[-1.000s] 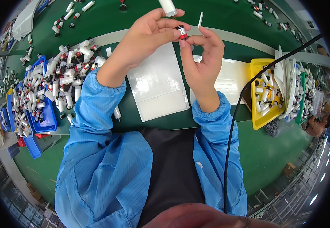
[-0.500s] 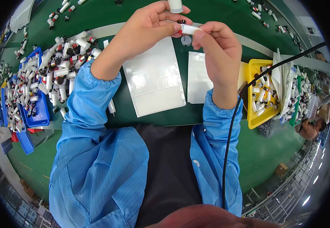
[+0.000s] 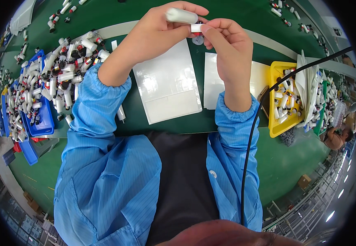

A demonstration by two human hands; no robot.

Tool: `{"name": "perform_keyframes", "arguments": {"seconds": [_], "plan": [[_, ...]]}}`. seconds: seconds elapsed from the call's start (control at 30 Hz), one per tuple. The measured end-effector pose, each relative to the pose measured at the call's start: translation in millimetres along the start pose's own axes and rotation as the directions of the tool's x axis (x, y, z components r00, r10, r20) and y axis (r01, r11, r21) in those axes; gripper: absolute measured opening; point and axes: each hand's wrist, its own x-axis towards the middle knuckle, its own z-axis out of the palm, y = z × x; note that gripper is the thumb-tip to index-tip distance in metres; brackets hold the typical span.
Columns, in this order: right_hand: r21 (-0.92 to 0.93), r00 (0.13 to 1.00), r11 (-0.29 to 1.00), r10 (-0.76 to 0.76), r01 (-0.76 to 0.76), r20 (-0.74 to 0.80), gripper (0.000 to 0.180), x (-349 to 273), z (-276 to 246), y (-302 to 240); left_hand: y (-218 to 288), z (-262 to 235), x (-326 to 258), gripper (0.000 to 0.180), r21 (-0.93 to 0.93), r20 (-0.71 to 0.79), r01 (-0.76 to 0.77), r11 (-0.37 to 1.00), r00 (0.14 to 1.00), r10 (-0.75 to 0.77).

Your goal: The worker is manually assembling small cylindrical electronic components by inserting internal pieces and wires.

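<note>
Both hands meet above the far edge of the glossy white sheet (image 3: 161,78). My left hand (image 3: 155,33) is closed on a white cylinder (image 3: 181,16), which lies tilted to the left and is a little blurred. Below it, at the left fingertips, is a short white band (image 3: 196,28) with dark and red bits beside it. The thumb and fingers of my right hand (image 3: 232,51) pinch the right end of this white strip-like band. How the band joins the cylinder is hidden by the fingers.
White cylinders with black and red ends lie in a pile (image 3: 65,78) at left, around a blue bin (image 3: 46,123). On the right stands a yellow bin (image 3: 274,132) of similar parts. Another white sheet (image 3: 211,84) lies beside the glossy one. A black cable (image 3: 249,143) crosses my right side.
The white cylinder has swung from upright to lying tilted leftward. My right hand has moved slightly left and up, closer to the left fingertips, and less of the white strip shows.
</note>
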Motion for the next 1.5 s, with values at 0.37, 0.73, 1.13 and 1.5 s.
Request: {"name": "perform_keyframes", "arguments": {"seconds": [0.37,0.73,1.13,1.5], "plan": [[-0.09,0.997,0.995,-0.044,0.039,-0.057,0.013,-5.7,-1.0,-0.1,4.9,-0.5,-2.6,0.039,-0.078,0.051,0.032,0.996,0.998,-0.029],[0.283,0.982,0.942,0.152,-0.178,0.111,0.018,0.1,-22.9,23.2,3.6,0.8,-1.4,0.039,-0.08,0.063,-0.032,0.996,0.997,0.037],[-0.29,0.926,0.956,0.073,0.041,0.37,0.015,-62.3,1.1,3.9,31.4,-62.6,4.9,0.047,0.164,-0.324,0.037,0.986,0.946,0.019],[-0.585,0.721,0.589,0.007,0.557,0.693,0.021,-123.0,59.8,31.1,-48.9,-243.9,18.0,0.05,0.928,-0.336,0.327,0.178,0.942,0.02]]}}
